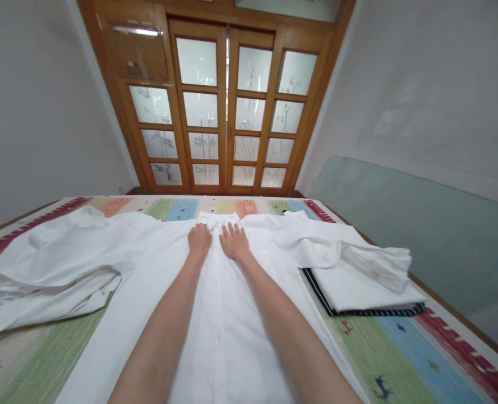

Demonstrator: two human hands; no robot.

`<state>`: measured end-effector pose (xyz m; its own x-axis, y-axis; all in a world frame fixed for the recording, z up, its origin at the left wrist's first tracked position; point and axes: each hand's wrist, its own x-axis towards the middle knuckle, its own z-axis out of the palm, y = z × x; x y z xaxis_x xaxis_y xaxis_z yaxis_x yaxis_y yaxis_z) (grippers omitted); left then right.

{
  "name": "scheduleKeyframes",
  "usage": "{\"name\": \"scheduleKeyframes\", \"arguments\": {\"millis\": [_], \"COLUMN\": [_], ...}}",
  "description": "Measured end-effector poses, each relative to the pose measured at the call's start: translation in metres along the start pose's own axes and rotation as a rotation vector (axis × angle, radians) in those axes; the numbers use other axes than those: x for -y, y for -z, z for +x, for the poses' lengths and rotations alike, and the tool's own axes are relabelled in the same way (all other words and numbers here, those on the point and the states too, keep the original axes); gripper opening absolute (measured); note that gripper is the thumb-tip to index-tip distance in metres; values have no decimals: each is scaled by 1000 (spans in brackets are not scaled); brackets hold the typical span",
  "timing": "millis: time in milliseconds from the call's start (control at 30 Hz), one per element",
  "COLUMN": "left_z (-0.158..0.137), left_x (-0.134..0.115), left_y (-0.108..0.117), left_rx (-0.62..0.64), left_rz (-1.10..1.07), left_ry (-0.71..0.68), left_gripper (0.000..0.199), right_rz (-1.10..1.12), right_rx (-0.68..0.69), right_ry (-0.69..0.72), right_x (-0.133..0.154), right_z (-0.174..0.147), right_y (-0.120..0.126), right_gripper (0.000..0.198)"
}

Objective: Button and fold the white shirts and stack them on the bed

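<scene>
A white button-up shirt [156, 292] lies spread front side up, its collar [218, 217] at the far end and its sleeves out to both sides. Just below the collar, left of the button placket, my left hand [199, 240] has its fingers curled closed on the shirt fabric. My right hand [234, 241] rests on the shirt right of the placket, fingers spread and fairly flat. The right sleeve [320, 252] partly covers a folded stack of white cloth [358, 294], with black striped cloth [318, 293] beneath it.
Under the shirt is a colourful striped cover [383, 359] on a bed-like surface. A pale green padded panel [400, 202] runs along the right side. Wood-framed glass doors [226, 112] stand beyond the far edge, with walls on both sides.
</scene>
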<state>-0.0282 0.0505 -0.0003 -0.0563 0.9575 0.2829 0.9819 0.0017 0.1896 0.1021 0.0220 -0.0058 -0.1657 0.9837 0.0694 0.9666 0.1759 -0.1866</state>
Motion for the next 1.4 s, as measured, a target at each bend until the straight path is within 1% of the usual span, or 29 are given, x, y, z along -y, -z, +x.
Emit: {"name": "scheduleKeyframes", "arguments": {"millis": [100, 233, 400, 533, 633, 833, 933, 1100, 1400], "left_z": [-7, -20, -33, -35, -34, -31, -32, -34, -28], "left_x": [-3, -1, 5, 5, 5, 4, 4, 3, 3], "left_y": [3, 3, 6, 8, 7, 6, 7, 10, 9], "left_rx": [-5, -7, 29, 100, 134, 146, 152, 149, 153], "left_rz": [11, 25, 26, 12, 8, 6, -2, 12, 43], "left_ry": [-11, -92, -192, -260, -257, -245, -244, -240, -203], "left_gripper": [39, 40, 46, 48, 50, 49, 49, 49, 50], "right_rz": [-18, -21, -16, 19, 80, 147, 160, 129, 108], "right_rx": [-26, -72, -62, -55, -54, -73, -85, -146, -112], "right_ry": [45, 37, 1, -14, -44, -115, -115, -78, -94], "right_x": [0, 4, 7, 8, 9, 13, 11, 12, 13], "right_z": [-9, -11, -9, -5, 2, 9, 8, 6, 7], "right_y": [2, 5, 11, 14, 14, 14, 13, 9, 10], "right_gripper": [56, 55, 55, 54, 54, 48, 46, 46, 44]}}
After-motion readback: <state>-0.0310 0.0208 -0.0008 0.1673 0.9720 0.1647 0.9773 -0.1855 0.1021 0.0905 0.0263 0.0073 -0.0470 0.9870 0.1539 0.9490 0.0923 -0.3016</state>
